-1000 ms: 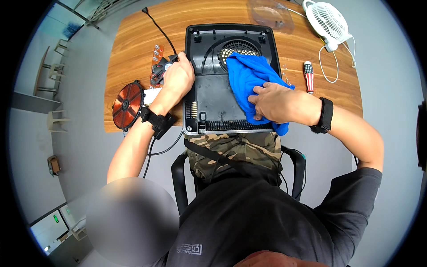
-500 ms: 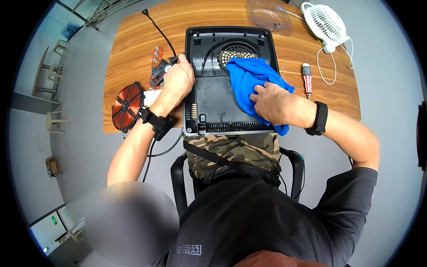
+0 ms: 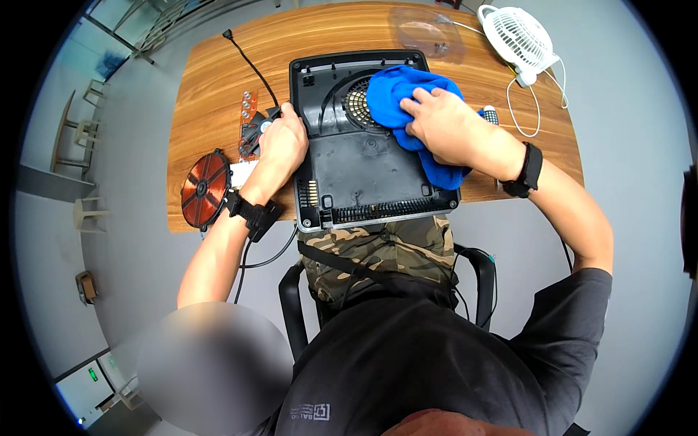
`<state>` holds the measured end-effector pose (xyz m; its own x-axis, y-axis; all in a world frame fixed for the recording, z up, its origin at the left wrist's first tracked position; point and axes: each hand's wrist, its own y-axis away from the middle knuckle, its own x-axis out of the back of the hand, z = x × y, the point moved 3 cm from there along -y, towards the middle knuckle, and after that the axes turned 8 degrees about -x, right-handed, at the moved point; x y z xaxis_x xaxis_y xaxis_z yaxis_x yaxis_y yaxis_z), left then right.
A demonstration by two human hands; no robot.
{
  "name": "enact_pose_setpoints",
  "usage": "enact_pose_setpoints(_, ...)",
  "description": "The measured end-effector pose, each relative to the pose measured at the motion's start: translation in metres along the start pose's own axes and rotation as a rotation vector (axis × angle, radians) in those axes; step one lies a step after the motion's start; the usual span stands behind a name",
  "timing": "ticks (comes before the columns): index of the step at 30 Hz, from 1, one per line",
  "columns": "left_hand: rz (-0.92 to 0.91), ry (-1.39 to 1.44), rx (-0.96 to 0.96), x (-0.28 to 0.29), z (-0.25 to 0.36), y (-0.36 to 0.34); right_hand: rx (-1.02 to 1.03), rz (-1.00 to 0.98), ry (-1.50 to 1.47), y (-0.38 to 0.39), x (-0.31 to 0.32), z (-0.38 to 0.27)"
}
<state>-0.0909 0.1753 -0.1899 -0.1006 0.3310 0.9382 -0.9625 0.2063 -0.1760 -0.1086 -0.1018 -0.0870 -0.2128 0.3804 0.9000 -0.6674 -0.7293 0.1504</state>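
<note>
A black plastic housing (image 3: 356, 171) lies open on the wooden table, a round vent grille in its upper part and slotted vents along its near edge. My left hand (image 3: 285, 142) grips the housing's left edge, fingers closed. My right hand (image 3: 443, 123) presses a bunched blue cloth (image 3: 403, 83) onto the upper right of the housing, partly over the grille, fingers curled into it. Left of the housing lie a small black fan (image 3: 253, 136), an orange circuit board (image 3: 246, 105) and a copper coil (image 3: 202, 190). A screwdriver (image 3: 490, 115) is mostly hidden behind my right hand.
A white desk fan (image 3: 516, 38) with a looped cable stands at the back right of the table (image 3: 203, 80). A clear plastic piece (image 3: 422, 40) lies at the back. A black plug cable (image 3: 247, 58) runs along the left. A chair armrest (image 3: 291, 305) is below.
My right hand and the cloth have moved up toward the grille, baring more of the lower housing. The housing sits slightly farther left and lower in view; my left hand still holds its edge.
</note>
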Motion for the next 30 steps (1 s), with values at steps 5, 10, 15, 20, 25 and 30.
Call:
enact_pose_setpoints(5,-0.003,-0.004,0.005,0.001,0.002,0.001,-0.045,0.103,-0.191,0.002,0.037,0.026)
enact_pose_setpoints(10,0.002,0.001,-0.010,0.000,0.000,0.001,-0.101,0.356,-0.183,0.014,0.069,0.058)
enact_pose_setpoints(15,0.011,0.008,-0.021,0.002,0.000,0.003,-0.157,0.367,-0.202,0.030,0.105,0.072)
enact_pose_setpoints(20,0.038,-0.021,-0.028,-0.005,-0.002,0.002,-0.075,0.253,-0.283,0.044,0.075,0.064)
enact_pose_setpoints(25,0.008,0.008,-0.015,-0.005,-0.002,0.000,-0.218,0.052,-0.378,0.042,0.002,0.045)
enact_pose_setpoints(30,0.003,0.021,0.006,0.001,0.001,0.001,-0.295,-0.071,-0.552,0.028,-0.041,0.049)
